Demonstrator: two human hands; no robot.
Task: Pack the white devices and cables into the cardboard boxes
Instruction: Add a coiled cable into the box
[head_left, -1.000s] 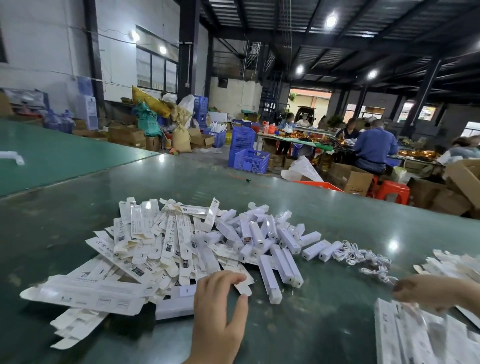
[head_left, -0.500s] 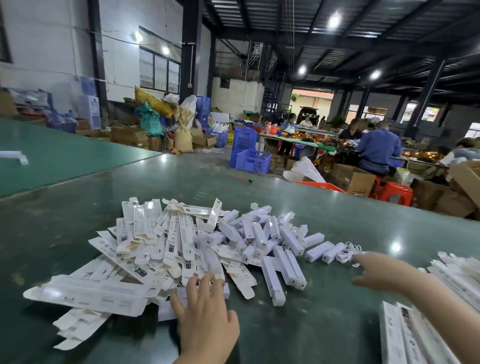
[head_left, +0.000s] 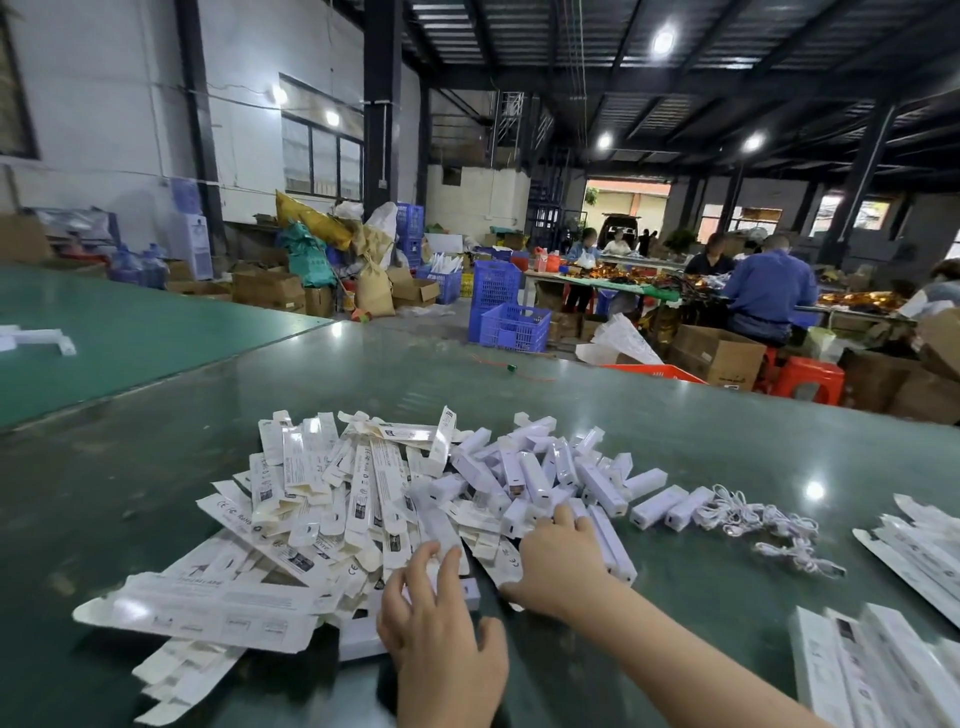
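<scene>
A heap of flat, unfolded white cardboard boxes (head_left: 311, 499) covers the left of the green table (head_left: 675, 436). Beside it lie several white stick-shaped devices (head_left: 535, 473), and to their right a tangle of white cables (head_left: 753, 525). My left hand (head_left: 441, 639) reaches forward with spread, fairly straight fingers that touch the near edge of the box heap. My right hand (head_left: 561, 566) lies across the near devices, thumb out to the left. Its fingertips are hidden among the devices, so its grip does not show.
More flat boxes (head_left: 914, 545) lie at the right edge, and a stack of white boxes (head_left: 872, 675) sits at the bottom right. Beyond the table stand blue crates (head_left: 514, 327), brown cartons (head_left: 717, 353), red stools (head_left: 805, 376) and seated people at another table.
My right hand has swung left from the cables to the near devices in the middle. My left hand has shifted slightly right and forward along the edge of the box heap.
</scene>
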